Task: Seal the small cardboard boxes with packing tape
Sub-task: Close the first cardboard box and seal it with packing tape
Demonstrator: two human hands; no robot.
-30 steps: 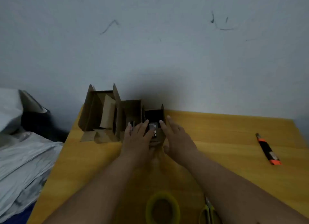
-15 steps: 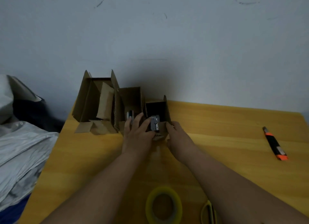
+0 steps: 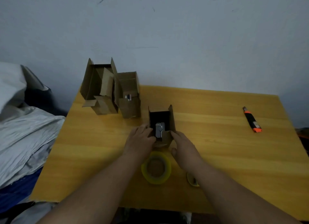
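Note:
A small open cardboard box [image 3: 171, 118] stands mid-table with its flaps up and a grey object [image 3: 159, 129] inside. My left hand [image 3: 140, 140] grips the box's left side. On the right side, my right hand [image 3: 184, 145] holds it, fingers along the wall. A roll of yellowish packing tape [image 3: 156, 167] lies flat just in front of the box, between my forearms. Two more open boxes stand at the back left: a middle one [image 3: 129, 96] and a larger one [image 3: 98, 88].
An orange and black utility knife [image 3: 252, 120] lies at the right of the yellow wooden table [image 3: 217, 148]. Yellow-handled scissors [image 3: 192, 180] peek out under my right forearm. Crumpled grey plastic sheeting [image 3: 21, 135] is piled left of the table. A wall rises right behind.
Both hands have pulled the small box away from the other two boxes, toward me and the tape roll.

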